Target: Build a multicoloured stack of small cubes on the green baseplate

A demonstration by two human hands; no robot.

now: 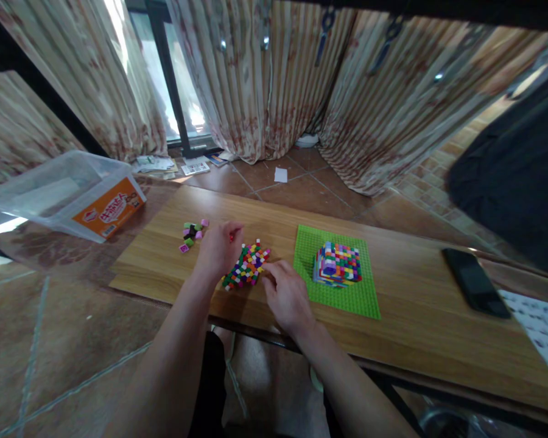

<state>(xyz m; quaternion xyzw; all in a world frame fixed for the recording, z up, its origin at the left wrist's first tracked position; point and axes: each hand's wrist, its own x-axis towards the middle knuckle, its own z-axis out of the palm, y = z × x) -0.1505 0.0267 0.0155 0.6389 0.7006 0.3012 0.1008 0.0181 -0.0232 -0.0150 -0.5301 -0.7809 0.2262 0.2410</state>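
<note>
A heap of small, many-coloured toy bricks (249, 265) lies on the wooden table between my two hands. At the heap's left edge is my left hand (217, 248), its fingers curled closed around a small red brick (231, 236). From the right, my right hand (287, 295) reaches the heap with thumb and fingertips drawn together; what they pinch, if anything, is too small to make out. Right of that hand, a block built of many coloured bricks (337, 265) stands on a green studded baseplate (369, 298).
Larger pink, green and dark bricks (192, 232) lie left of my left hand. A clear plastic bin (64, 194) with an orange label stands beyond the table's left end. On the right are a black phone (475, 283) and a printed sheet (541, 328). Another person's dark clothing (516, 164) shows at far right.
</note>
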